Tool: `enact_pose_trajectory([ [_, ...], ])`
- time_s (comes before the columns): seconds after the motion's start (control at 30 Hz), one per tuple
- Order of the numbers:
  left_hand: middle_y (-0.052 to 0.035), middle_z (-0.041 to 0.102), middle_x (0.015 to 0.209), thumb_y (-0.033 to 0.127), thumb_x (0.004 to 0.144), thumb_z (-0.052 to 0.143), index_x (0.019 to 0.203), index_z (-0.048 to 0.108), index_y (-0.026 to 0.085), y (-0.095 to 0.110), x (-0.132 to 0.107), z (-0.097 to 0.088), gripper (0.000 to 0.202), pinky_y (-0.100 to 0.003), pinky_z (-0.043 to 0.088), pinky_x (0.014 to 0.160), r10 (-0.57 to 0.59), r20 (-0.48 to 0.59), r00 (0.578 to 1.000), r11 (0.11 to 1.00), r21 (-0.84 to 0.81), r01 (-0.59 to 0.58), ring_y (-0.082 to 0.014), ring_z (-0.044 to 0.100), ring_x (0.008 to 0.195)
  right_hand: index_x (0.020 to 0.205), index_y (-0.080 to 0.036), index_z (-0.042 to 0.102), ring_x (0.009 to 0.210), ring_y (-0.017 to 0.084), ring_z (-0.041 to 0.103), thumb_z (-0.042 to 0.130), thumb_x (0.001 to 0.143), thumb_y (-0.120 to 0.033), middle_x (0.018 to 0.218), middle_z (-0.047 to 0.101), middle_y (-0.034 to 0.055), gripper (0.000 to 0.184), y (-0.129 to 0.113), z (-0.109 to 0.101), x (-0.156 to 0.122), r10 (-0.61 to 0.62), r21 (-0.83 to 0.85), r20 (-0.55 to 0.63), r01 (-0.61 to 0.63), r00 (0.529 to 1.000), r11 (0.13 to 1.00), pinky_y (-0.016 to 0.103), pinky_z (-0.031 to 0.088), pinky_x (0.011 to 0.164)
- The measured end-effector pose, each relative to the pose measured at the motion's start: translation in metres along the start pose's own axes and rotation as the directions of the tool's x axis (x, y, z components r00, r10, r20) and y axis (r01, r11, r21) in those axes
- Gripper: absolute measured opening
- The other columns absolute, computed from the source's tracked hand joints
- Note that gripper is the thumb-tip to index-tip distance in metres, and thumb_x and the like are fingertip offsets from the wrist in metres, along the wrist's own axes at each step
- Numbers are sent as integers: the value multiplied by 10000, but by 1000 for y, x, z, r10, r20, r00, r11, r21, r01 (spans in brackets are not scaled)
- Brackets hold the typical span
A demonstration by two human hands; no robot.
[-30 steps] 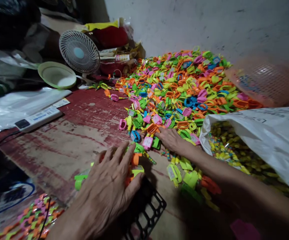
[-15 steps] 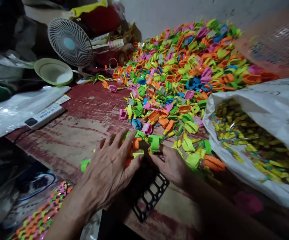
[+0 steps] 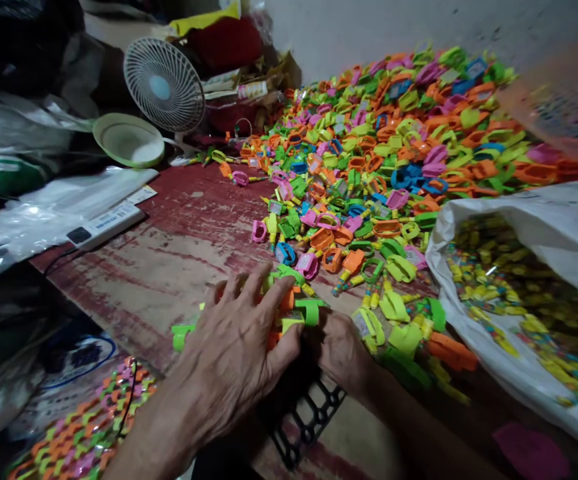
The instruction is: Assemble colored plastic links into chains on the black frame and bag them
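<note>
My left hand (image 3: 233, 347) lies flat with fingers spread over a row of small plastic toy watches (image 3: 289, 310) on a black grid tray (image 3: 303, 417). My right hand (image 3: 341, 347) sits just right of it, fingers curled against a green watch (image 3: 311, 310) at the end of the row. A big heap of orange, green, pink and blue toy watches (image 3: 393, 140) covers the worn red floor (image 3: 169, 247) beyond both hands.
A white sack (image 3: 529, 267) of yellow sticks lies open at right. An orange mesh basket (image 3: 563, 100) stands behind it. A small fan (image 3: 165, 83), a pale plate (image 3: 129, 140), a power strip (image 3: 106, 223) and plastic bags sit at left. Linked watches (image 3: 83, 433) lie at lower left.
My right hand has come back from the heap to the tray beside my left hand, bringing a green watch to the end of the row. The left hand stayed pressed down.
</note>
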State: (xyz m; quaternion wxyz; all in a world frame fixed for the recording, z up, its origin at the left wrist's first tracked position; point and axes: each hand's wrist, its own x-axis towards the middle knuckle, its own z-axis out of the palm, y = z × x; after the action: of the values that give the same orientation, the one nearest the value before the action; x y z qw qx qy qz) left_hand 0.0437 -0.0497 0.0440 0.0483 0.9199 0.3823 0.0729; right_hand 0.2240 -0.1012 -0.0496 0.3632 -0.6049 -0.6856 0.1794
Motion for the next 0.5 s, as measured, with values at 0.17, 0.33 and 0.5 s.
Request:
enact_pose_trajectory([
  [0.17, -85, 391, 1589, 538, 983, 407, 1469, 452, 310, 6, 4, -6, 539, -622, 401, 1112, -36, 58, 998, 999, -1, 36, -376, 441, 1376, 1199, -223, 677, 1030, 263, 690, 468, 924, -220, 1107, 736, 117, 345, -2, 4, 0, 1, -12, 46, 0, 999, 1000, 344, 536, 844],
  [0.33, -105, 450, 1535, 598, 966, 421, 1433, 492, 323, 8, 5, -8, 547, -624, 440, 1063, -43, 36, 998, 999, -2, 43, -380, 505, 1307, 1224, -250, 661, 1134, 255, 652, 457, 909, -184, 1106, 732, 107, 381, -7, 9, -5, 11, -49, 42, -9, 999, 999, 337, 525, 930],
  [0.5, -111, 494, 1499, 585, 969, 420, 1401, 526, 324, 3, 12, -1, 516, -619, 448, 1045, -25, -8, 1000, 1000, 6, 25, -377, 530, 1285, 1229, -261, 639, 1041, 216, 669, 470, 903, -155, 1137, 719, 88, 382, -6, 6, 0, 6, -101, 4, -6, 1000, 995, 287, 520, 916],
])
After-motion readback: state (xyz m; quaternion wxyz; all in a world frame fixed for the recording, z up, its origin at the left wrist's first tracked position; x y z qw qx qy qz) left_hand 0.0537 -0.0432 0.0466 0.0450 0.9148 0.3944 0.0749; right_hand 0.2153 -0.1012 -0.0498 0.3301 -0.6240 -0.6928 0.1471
